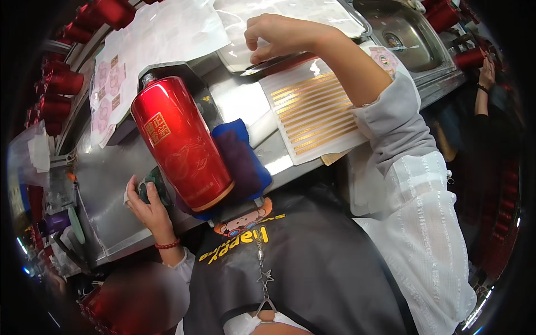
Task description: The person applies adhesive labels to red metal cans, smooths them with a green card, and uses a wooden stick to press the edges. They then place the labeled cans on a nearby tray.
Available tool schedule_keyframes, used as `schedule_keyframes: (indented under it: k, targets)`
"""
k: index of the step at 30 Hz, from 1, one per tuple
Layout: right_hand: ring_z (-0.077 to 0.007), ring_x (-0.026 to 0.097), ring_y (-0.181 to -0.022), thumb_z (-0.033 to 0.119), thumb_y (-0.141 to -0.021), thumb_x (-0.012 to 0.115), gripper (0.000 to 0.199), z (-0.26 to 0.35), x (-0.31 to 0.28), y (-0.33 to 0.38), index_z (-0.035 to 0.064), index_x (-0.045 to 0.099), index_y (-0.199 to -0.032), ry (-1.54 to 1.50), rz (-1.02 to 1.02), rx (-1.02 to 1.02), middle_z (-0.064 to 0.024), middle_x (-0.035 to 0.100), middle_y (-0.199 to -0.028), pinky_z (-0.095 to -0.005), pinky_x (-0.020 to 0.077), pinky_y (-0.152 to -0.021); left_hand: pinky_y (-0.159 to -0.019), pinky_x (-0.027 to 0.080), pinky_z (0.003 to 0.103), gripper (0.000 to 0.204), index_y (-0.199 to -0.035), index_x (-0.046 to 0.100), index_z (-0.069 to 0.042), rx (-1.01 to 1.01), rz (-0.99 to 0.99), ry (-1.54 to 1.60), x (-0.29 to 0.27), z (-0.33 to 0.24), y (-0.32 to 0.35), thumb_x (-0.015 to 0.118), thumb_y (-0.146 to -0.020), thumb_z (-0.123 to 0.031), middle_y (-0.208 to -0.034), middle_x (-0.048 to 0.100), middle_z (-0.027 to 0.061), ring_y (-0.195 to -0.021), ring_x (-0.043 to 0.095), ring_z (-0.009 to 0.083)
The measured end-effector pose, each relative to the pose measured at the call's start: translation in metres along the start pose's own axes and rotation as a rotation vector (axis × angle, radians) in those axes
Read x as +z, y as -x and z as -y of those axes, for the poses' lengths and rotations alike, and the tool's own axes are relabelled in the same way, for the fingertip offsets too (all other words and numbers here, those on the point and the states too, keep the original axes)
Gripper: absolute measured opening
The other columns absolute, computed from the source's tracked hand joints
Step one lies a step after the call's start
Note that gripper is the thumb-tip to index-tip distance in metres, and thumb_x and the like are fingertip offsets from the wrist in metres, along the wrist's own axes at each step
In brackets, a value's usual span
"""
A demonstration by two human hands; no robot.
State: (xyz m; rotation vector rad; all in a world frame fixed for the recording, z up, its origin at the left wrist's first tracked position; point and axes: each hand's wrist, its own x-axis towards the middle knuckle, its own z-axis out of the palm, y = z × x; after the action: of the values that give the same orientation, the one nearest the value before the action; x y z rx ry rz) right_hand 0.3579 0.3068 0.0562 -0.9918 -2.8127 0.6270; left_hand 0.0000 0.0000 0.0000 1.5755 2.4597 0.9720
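Steel sink [416, 53] at the upper right, several red containers [61, 82] along the left edge

Big red bottle [184, 145] lies on a blue & purple cloth [248, 153] at the metal counter's [125, 184] near edge, neck to the far side. LH [148, 211] is just left of it, a dark green object [159, 181] btwn thumb & fingers. RH [282, 34] is up over the white tray [329, 14] at the far side, fingers loosely bent; can't tell if they touch. Gold-striped sheet [312, 111] under R forearm; sink [399, 42] far R.
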Motion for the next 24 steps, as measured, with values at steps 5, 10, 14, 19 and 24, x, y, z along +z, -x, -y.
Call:
schedule_keyframes:
  k: [5, 10, 14, 19, 24]
  targets:
    - [-0.0322, 0.068, -0.094, 0.03, -0.082, 0.083, 0.033, 0.019, 0.005, -0.024, 0.0018, 0.07, -0.093, -0.04, 0.012, -0.055, -0.0132, 0.069, -0.105, -0.0428, 0.0534, -0.082, -0.108, 0.038, 0.041, 0.045, -0.137, 0.056, 0.0, 0.014, -0.032, 0.06, 0.011, 0.006, -0.011, 0.063, -0.102, -0.027, -0.135, 0.058, 0.0192, -0.124, 0.052, 0.0313]
    - [-0.0294, 0.068, -0.094, 0.03, -0.083, 0.083, 0.032, 0.006, 0.007, -0.023, 0.0022, 0.07, -0.094, -0.146, 0.051, -0.05, -0.0122, 0.069, -0.101, -0.041, 0.0529, -0.081, -0.107, 0.039, 0.041, 0.044, -0.136, 0.057, 0.0, 0.005, -0.018, 0.106, 0.016, 0.008, -0.008, 0.063, -0.102, -0.027, -0.135, 0.058, 0.0189, -0.122, 0.052, 0.0299]
    - [-0.0284, 0.066, -0.093, 0.025, -0.086, 0.081, 0.027, 0.001, 0.011, -0.024, 0.0014, 0.069, -0.091, -0.178, 0.044, -0.063, -0.0109, 0.067, -0.099, -0.0401, 0.0509, -0.081, -0.106, 0.039, 0.04, 0.043, -0.135, 0.057, 0.0, -0.008, -0.002, 0.111, 0.015, 0.004, -0.008, 0.063, -0.102, -0.027, -0.131, 0.059, 0.0184, -0.121, 0.053, 0.0293]
    - [-0.0274, 0.065, -0.094, 0.023, -0.088, 0.079, 0.023, 0.008, 0.004, -0.022, 0.0019, 0.069, -0.09, -0.101, 0.07, -0.057, -0.0097, 0.066, -0.097, -0.0393, 0.0497, -0.083, -0.105, 0.04, 0.04, 0.042, -0.134, 0.058, 0.0, 0.019, -0.007, 0.104, 0.014, 0.002, -0.009, 0.064, -0.102, -0.027, -0.128, 0.06, 0.0173, -0.119, 0.053, 0.0292]
    - [-0.0268, 0.065, -0.094, 0.022, -0.088, 0.078, 0.021, 0.006, 0.002, -0.022, 0.0023, 0.07, -0.089, -0.107, 0.072, -0.082, -0.0093, 0.066, -0.097, -0.0388, 0.049, -0.085, -0.105, 0.04, 0.04, 0.041, -0.133, 0.059, 0.0, 0.026, -0.006, 0.112, 0.014, 0.004, -0.009, 0.064, -0.102, -0.026, -0.128, 0.06, 0.017, -0.119, 0.054, 0.0292]
